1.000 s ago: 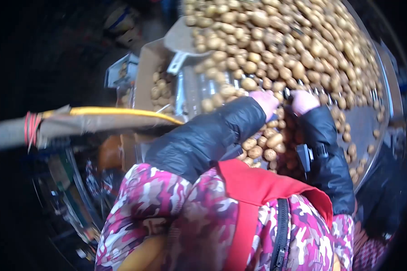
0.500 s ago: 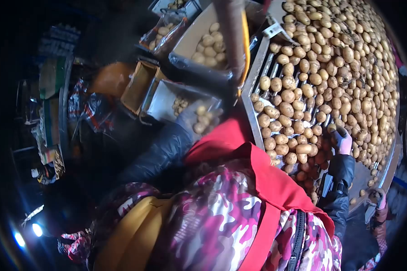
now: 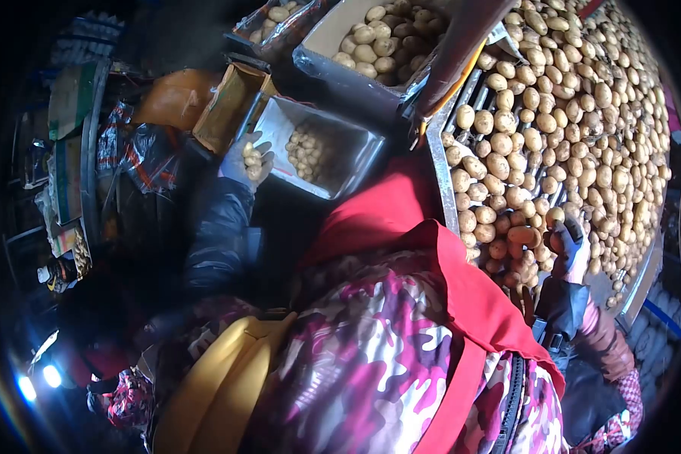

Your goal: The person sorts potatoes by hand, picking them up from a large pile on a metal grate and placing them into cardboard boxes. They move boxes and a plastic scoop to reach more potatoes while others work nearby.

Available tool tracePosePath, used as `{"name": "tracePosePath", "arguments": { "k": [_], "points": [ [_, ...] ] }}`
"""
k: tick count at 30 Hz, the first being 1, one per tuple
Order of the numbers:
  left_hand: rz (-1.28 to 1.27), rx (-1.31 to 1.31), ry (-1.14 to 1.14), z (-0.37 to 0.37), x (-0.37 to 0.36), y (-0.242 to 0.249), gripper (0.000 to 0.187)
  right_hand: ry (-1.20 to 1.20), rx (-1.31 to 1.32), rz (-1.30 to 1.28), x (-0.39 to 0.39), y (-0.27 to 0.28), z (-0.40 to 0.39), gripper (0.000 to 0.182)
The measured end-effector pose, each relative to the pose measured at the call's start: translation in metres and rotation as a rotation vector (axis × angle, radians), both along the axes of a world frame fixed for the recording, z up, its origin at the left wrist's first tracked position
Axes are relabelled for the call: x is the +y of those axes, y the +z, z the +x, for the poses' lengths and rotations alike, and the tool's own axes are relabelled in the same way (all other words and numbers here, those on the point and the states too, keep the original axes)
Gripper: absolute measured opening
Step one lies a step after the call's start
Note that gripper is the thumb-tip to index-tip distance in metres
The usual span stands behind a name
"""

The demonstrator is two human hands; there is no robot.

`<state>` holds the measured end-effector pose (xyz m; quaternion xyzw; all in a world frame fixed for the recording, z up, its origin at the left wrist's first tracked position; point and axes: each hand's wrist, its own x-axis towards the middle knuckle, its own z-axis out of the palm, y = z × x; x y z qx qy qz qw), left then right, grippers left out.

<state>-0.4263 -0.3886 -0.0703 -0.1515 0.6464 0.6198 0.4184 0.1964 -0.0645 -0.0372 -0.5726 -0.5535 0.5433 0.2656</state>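
My left hand (image 3: 239, 168), gloved, is closed around several small potatoes (image 3: 253, 157) beside the left wall of a white-lined box (image 3: 356, 163). A heap of small potatoes (image 3: 307, 155) lies in that box. On the right, my right hand (image 3: 573, 246), in a pale glove with dark fingers, is closed on a potato (image 3: 555, 215) over the sorting table's heap of potatoes (image 3: 583, 136). Loose potatoes surround its fingers, and their tips are partly hidden.
A large carton (image 3: 318, 68) of bigger potatoes stands behind the white-lined box. A narrow brown box (image 3: 231, 113) is to its left. The table's metal edge (image 3: 440, 174) and a brown post (image 3: 461, 57) stand between. Another person's sleeve (image 3: 613, 344) shows at lower right.
My left hand has moved left from over the white-lined box to its left side, still with potatoes in it. My right hand stays at the heap. Another person's arm has come closer at lower right.
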Motion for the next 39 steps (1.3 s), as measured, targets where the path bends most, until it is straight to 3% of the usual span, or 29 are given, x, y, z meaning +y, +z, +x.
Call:
{"name": "tracePosePath", "arguments": {
  "k": [2,4,8,9,10,11,12,14,15,17,18,20,21,23,25,28,29,32,33,36,39],
  "points": [
    [-0.042,0.017,0.001,-0.001,0.001,0.006,0.042,0.051,0.004,-0.050,-0.007,0.009,-0.020,0.039],
    [0.002,-0.033,-0.026,0.005,0.006,0.001,0.056,0.130,0.005,-0.077,-0.010,0.012,-0.033,0.040],
    [-0.127,-0.008,-0.127,0.009,0.008,-0.037,0.067,0.052,-0.004,-0.066,-0.025,0.018,-0.076,0.034],
    [-0.202,0.168,-0.435,-0.003,0.001,-0.052,0.067,0.194,-0.037,-0.089,-0.025,0.033,-0.085,0.031],
    [-0.178,0.204,-0.561,0.003,0.012,-0.058,0.063,0.232,-0.043,-0.055,-0.029,0.041,-0.099,0.029],
    [-0.149,0.247,-0.681,0.015,0.031,-0.048,0.060,0.224,-0.101,-0.049,-0.035,0.051,-0.112,0.030],
    [-0.056,0.142,-0.606,0.033,0.046,-0.035,0.053,0.274,-0.118,-0.044,-0.035,0.054,-0.116,0.032],
    [0.006,0.170,-0.873,0.092,0.091,0.019,0.054,0.259,-0.066,-0.067,-0.048,0.077,-0.140,0.043],
    [0.161,0.072,-0.981,0.118,0.111,0.041,0.052,0.286,-0.072,0.052,-0.054,0.079,-0.148,0.043],
    [0.411,-0.133,-1.131,0.167,0.146,0.073,0.051,0.415,-0.150,-0.024,-0.056,0.118,-0.170,0.045],
    [0.507,-0.243,-1.180,0.189,0.160,0.081,0.052,0.376,0.083,-0.091,-0.062,0.092,-0.167,0.047],
    [0.642,-0.461,-1.059,0.229,0.176,0.089,0.053,0.541,-0.052,0.224,-0.065,0.104,-0.173,0.046],
    [0.704,-0.573,-0.993,0.240,0.179,0.090,0.054,0.592,-0.142,0.234,-0.065,0.105,-0.174,0.043],
    [0.705,-0.492,-1.035,0.242,0.178,0.082,0.052,0.563,0.047,0.196,-0.060,0.090,-0.163,0.048],
    [0.606,-0.443,-1.073,0.231,0.183,0.081,0.049,0.411,0.232,-0.021,-0.064,0.085,-0.154,0.062],
    [0.402,-0.163,-1.176,0.231,0.188,0.091,0.046,0.016,0.660,-0.570,-0.065,0.073,-0.149,0.080],
    [0.317,-0.010,-1.228,0.233,0.192,0.080,0.043,-0.006,0.698,-0.614,-0.065,0.067,-0.149,0.084],
    [0.575,0.771,-1.263,0.253,0.193,0.089,0.052,0.023,0.831,-0.661,-0.066,0.060,-0.152,0.088],
    [0.611,1.254,-1.288,0.254,0.198,0.097,0.063,0.058,0.828,-0.706,-0.065,0.060,-0.154,0.092],
    [0.566,1.091,-1.370,0.247,0.203,0.072,0.062,0.063,0.897,-0.732,-0.068,0.063,-0.158,0.093],
    [0.766,0.374,-1.090,0.244,0.199,0.051,0.059,-0.023,0.901,-0.692,-0.071,0.082,-0.162,0.095]
  ]
}}
